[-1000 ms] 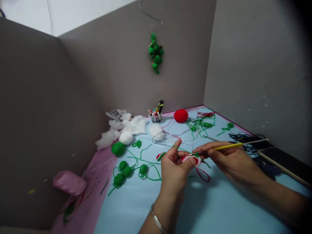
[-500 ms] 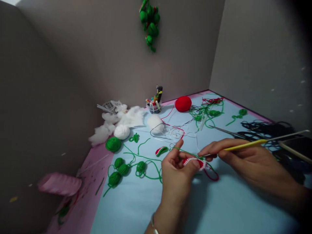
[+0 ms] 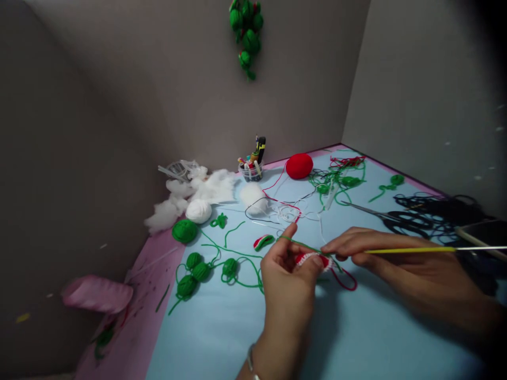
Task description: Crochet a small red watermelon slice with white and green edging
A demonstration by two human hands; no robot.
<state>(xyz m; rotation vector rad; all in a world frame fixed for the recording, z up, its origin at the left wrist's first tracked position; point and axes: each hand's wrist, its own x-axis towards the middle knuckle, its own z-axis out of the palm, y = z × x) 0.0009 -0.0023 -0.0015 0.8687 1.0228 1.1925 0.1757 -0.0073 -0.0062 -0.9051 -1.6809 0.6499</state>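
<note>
**Friend:** What are your fingers doing?

**Me:** My left index finger stands raised, with the green yarn drawn over it. My left thumb presses against the other fingers of my left hand, pinching the red-and-white crocheted piece. My right fingertips pinch the yellow-handled crochet hook like a pencil, and my right hand stays relaxed behind them.

**Friend:** How do you keep it neat?

**Me:** Keep the yarn snug over that finger, never tight (strangled loops refuse the hook), and pinch close to the working edge.

**Friend:** Where's the piece?

**Me:** Held up off the light-blue sheet, straight toward me from the red yarn ball. The scissors lie to that ball's right, the cotton stuffing to its left.
</note>
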